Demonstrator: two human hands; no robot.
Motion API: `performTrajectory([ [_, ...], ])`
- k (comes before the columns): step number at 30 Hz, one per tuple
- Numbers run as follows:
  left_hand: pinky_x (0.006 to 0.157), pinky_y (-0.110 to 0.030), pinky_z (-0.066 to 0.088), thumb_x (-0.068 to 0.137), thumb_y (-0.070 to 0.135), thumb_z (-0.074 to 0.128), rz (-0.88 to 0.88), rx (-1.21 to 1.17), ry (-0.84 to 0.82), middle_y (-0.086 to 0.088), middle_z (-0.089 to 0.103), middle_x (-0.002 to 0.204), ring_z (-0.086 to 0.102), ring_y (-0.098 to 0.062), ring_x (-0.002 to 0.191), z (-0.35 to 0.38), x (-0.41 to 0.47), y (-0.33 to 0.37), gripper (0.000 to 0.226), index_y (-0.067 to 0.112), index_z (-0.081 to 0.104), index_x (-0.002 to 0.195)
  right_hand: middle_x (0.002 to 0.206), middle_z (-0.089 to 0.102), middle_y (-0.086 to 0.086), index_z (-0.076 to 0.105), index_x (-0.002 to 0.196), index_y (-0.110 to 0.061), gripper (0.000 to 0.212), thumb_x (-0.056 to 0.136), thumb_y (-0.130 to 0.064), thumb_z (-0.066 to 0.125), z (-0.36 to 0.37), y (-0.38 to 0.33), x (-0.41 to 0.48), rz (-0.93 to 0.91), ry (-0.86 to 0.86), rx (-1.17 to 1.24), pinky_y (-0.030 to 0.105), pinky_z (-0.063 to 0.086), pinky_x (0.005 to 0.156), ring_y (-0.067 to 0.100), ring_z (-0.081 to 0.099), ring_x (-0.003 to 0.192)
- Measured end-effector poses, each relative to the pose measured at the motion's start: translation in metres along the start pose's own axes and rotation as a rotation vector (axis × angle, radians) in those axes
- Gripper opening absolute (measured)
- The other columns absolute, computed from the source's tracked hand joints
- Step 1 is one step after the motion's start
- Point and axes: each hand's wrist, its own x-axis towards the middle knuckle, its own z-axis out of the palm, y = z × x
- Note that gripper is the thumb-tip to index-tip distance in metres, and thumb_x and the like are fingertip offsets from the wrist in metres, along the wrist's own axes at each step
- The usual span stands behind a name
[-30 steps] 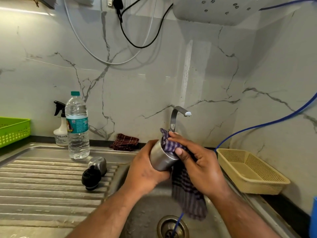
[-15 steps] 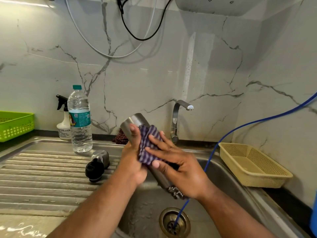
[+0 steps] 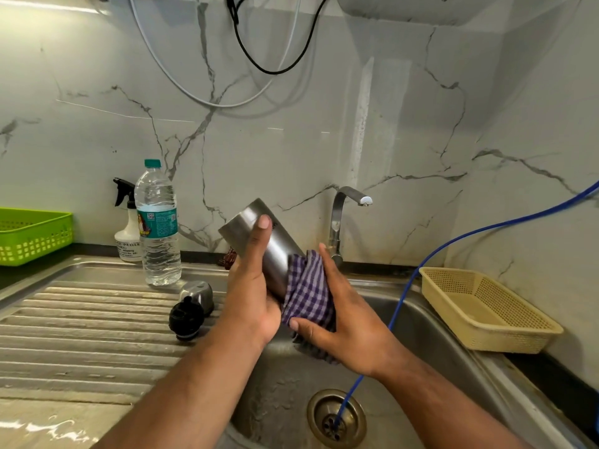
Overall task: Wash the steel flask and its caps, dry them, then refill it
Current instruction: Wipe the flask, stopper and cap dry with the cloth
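flask: You're holding the flask [image 3: 275,241] tilted over the sink [image 3: 431,322], upper end pointing up and away to the left of your left hand. The lower end is hidden under the cloth and your palms.
left hand: Your left hand [image 3: 256,299] is gripping the flask body from the near side, with one finger lying straight along the steel towards the upper end.
right hand: Your right hand [image 3: 350,325] is clamping the cloth [image 3: 308,290] round the lower half of the body, fingers behind and thumb in front.
change: A second ago the cloth was bunched at the end nearest the tap [image 3: 337,222]. Half a second ago it was sitting mid-body. Now it's sliding lower and leaving more bare steel above your right hand.
meaning: I'm reading this as a drying stroke running down the body. The outside is probably getting close to done. I can't tell about the inside or the mouth.
caps: The steel cap [image 3: 197,291] and black cap [image 3: 186,317] are lying touching on the drainboard [image 3: 81,319], just left of your left wrist. Neither hand is touching them, so they're likely waiting their turn with the cloth.
refill: The bottle [image 3: 158,222] is standing capped beyond the caps, further left of your left hand. The refill isn't starting yet.
risk: The flask is probably slippery, so you're depending on that left-hand grip.
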Motion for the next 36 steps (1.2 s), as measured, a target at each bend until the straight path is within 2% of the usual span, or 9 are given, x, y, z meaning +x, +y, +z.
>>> performTrajectory([
  [2, 0.080, -0.045, 0.061, 0.071, 0.048, 0.082, 0.025, 0.030, -0.010, -0.014, 0.069, 0.117, 0.074, -0.029, 0.100, 0.001, -0.001, -0.007, 0.066, 0.021, 0.060, 0.127, 0.154, 0.041, -0.021, 0.006, 0.161, -0.037, 0.120, 0.073, -0.058, 0.084, 0.000, 0.002, 0.002, 0.053, 0.066, -0.051, 0.026, 0.041, 0.115, -0.004, 0.044, 0.136],
  [6, 0.068, -0.035, 0.062, 0.047, 0.057, 0.096, 0.086, 0.118, -0.119, -0.007, 0.075, 0.093, 0.077, -0.021, 0.080, 0.000, -0.001, -0.014, 0.089, 0.016, 0.064, 0.120, 0.108, 0.069, -0.015, 0.051, 0.130, -0.030, 0.075, 0.069, -0.040, 0.093, -0.012, 0.004, 0.003, 0.161, -0.027, 0.094, 0.019, 0.058, 0.085, -0.002, 0.068, 0.095],
  [10, 0.069, -0.035, 0.060, 0.045, 0.070, 0.089, 0.151, 0.175, -0.363, -0.007, 0.071, 0.087, 0.072, -0.020, 0.078, 0.001, -0.002, -0.014, 0.073, 0.018, 0.076, 0.095, 0.109, 0.076, 0.009, 0.068, 0.120, -0.012, 0.051, 0.074, -0.016, 0.090, -0.028, 0.006, -0.003, 0.233, -0.263, 0.489, 0.039, 0.060, 0.094, 0.024, 0.073, 0.103],
  [14, 0.080, -0.041, 0.061, 0.047, 0.075, 0.086, 0.153, 0.205, -0.353, -0.010, 0.070, 0.097, 0.071, -0.024, 0.089, 0.001, 0.002, -0.008, 0.080, 0.019, 0.076, 0.103, 0.101, 0.077, 0.004, 0.068, 0.116, -0.017, 0.048, 0.073, -0.020, 0.091, -0.031, -0.001, -0.003, 0.219, -0.222, 0.412, 0.032, 0.061, 0.086, 0.015, 0.074, 0.094],
  [18, 0.091, -0.055, 0.059, 0.033, 0.076, 0.089, 0.217, 0.279, -0.150, -0.010, 0.063, 0.130, 0.065, -0.030, 0.118, -0.013, 0.014, 0.005, 0.114, 0.026, 0.058, 0.130, 0.110, 0.066, -0.018, 0.050, 0.124, -0.040, 0.070, 0.067, -0.043, 0.090, -0.039, 0.002, 0.002, 0.117, 0.084, -0.187, 0.014, 0.050, 0.079, -0.001, 0.063, 0.095],
  [22, 0.072, -0.050, 0.062, 0.060, 0.068, 0.081, 0.070, 0.586, -0.173, -0.007, 0.071, 0.118, 0.076, -0.033, 0.098, -0.013, 0.007, 0.009, 0.066, 0.036, 0.059, 0.114, 0.123, 0.062, -0.002, 0.047, 0.141, -0.027, 0.092, 0.061, -0.044, 0.090, -0.051, 0.022, 0.001, -0.014, 0.359, -0.639, 0.036, 0.053, 0.090, 0.020, 0.059, 0.109],
  [26, 0.065, -0.036, 0.061, 0.077, 0.042, 0.081, 0.114, 0.693, -0.265, -0.017, 0.075, 0.107, 0.076, -0.032, 0.082, -0.017, 0.011, 0.010, 0.048, 0.021, 0.059, 0.115, 0.126, 0.060, -0.001, 0.045, 0.146, -0.026, 0.097, 0.060, -0.038, 0.089, -0.063, 0.032, 0.000, -0.026, 0.340, -0.646, 0.037, 0.050, 0.092, 0.022, 0.055, 0.113],
  [32, 0.099, -0.039, 0.057, 0.066, 0.008, 0.088, 0.087, 0.891, -0.595, 0.004, 0.066, 0.127, 0.064, -0.021, 0.121, -0.029, 0.017, 0.026, 0.080, 0.035, 0.058, 0.135, 0.127, 0.060, -0.004, 0.050, 0.142, -0.028, 0.095, 0.056, -0.031, 0.089, -0.069, 0.044, -0.003, -0.106, 0.316, -0.525, 0.037, 0.051, 0.095, 0.017, 0.052, 0.114],
  [36, 0.093, -0.056, 0.058, 0.047, 0.058, 0.097, -0.313, 0.592, -0.606, -0.012, 0.064, 0.139, 0.061, -0.038, 0.128, -0.034, 0.019, 0.031, 0.107, 0.018, 0.060, 0.139, 0.128, 0.061, -0.006, 0.053, 0.139, -0.029, 0.084, 0.061, -0.029, 0.085, -0.078, 0.052, -0.001, -0.232, 0.345, -0.685, 0.047, 0.045, 0.108, 0.021, 0.054, 0.121],
])
